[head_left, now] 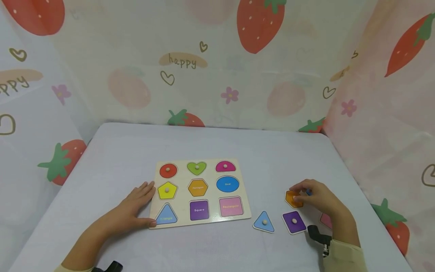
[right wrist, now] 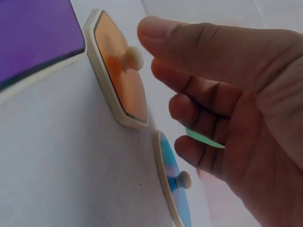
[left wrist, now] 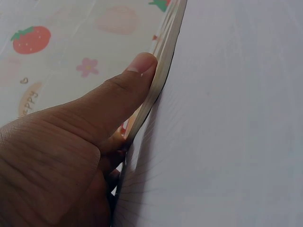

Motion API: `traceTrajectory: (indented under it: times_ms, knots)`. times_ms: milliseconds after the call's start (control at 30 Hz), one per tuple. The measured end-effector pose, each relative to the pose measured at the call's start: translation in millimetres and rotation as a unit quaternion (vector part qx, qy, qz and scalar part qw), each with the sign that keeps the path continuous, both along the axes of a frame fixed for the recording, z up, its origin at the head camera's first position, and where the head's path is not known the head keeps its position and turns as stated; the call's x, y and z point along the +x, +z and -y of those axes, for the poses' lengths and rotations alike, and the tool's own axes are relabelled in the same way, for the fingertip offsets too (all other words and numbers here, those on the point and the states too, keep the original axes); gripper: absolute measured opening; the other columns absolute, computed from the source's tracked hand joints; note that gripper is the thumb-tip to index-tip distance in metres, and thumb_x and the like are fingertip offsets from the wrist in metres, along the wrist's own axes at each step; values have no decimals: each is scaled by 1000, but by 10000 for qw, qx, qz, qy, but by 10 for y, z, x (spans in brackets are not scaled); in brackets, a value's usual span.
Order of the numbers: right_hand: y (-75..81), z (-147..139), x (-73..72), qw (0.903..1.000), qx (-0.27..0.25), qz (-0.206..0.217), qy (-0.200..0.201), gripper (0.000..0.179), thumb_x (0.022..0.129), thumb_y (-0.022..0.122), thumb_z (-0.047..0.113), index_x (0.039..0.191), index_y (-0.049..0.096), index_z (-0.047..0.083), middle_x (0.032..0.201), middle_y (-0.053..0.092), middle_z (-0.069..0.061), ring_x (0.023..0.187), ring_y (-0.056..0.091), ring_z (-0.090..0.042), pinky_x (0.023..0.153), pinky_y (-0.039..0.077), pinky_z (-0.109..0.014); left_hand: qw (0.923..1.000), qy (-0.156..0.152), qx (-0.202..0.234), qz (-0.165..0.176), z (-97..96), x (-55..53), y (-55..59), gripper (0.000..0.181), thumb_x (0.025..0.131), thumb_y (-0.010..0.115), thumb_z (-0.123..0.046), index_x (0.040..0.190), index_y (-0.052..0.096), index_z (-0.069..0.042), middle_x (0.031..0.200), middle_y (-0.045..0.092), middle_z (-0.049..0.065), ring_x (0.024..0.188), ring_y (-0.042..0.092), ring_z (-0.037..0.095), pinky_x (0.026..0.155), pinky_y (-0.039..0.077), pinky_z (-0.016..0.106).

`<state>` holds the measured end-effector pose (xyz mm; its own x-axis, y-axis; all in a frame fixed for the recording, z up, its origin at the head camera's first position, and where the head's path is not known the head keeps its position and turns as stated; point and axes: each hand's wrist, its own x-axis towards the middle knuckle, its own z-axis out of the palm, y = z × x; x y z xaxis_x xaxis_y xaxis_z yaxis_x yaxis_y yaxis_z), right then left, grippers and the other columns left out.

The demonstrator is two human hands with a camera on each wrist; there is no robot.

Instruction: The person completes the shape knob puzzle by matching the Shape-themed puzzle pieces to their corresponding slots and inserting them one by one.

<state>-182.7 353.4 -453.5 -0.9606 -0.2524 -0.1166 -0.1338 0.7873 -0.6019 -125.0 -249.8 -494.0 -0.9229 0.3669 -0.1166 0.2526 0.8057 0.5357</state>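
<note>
A wooden shape puzzle board [head_left: 181, 204] lies on the table in the head view. My left hand [head_left: 132, 206] rests at its left side with fingers extended; in the left wrist view the thumb [left wrist: 123, 90] lies against the board's edge. My right hand [head_left: 316, 194] hovers at an orange hexagon piece [head_left: 290, 200]. In the right wrist view, thumb and loosely bent fingers stand just apart from the hexagon's knob [right wrist: 132, 58]. A blue oval piece [right wrist: 165, 163] lies below those fingers, mostly hidden by the hand in the head view.
Beside the board are a blue triangle piece [head_left: 261, 225] and a purple square piece [head_left: 289, 218]. A pink piece [head_left: 326, 220] is partly covered by the right wrist. Knobbed circle, heart, half-circle and pentagon pieces sit in the board; other spots show printed words. Strawberry-patterned cloth [head_left: 136, 45] encloses the table.
</note>
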Motion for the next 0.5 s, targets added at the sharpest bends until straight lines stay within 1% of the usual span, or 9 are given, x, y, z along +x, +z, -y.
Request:
traceTrajectory:
  times_ms: [100,233,300,400,500]
  knots:
    - [-24,-11,-9,9999,-12,130,-16,21,91,80,28,111,77,22,112,71,1,111,59,-24,100,50,-47,10000,-7,24,-1,-6,1,-4,113,74,82,-63,160,34,-7,171,22,8,159,10,36,125,14,63]
    - [-39,-24,-12,9995,-121,297,-27,17,91,79,25,108,78,22,112,72,1,116,59,-26,107,47,-54,10000,-10,-14,-28,-12,0,-3,113,74,83,-62,160,34,-7,171,22,7,159,10,36,125,14,63]
    - [-41,-25,-13,9993,-148,349,-59,17,91,79,24,108,78,22,112,72,1,117,59,-26,109,46,-55,10000,-5,-19,-24,-13,-1,0,113,74,83,-62,160,34,-8,171,22,7,159,10,36,125,15,63]
    - [-43,-23,-20,9992,-95,376,-39,17,91,79,24,108,78,22,112,72,1,115,60,-25,107,48,-53,10000,7,-19,-22,-12,0,5,113,74,83,-62,160,35,-8,171,22,7,159,10,36,124,15,63]
    - [-52,-16,-34,9993,-27,374,-46,16,90,80,24,107,79,23,111,72,2,110,60,-22,101,51,-45,10000,20,-10,-10,-10,5,10,113,73,83,-63,160,34,-8,171,21,7,159,10,36,124,15,64]
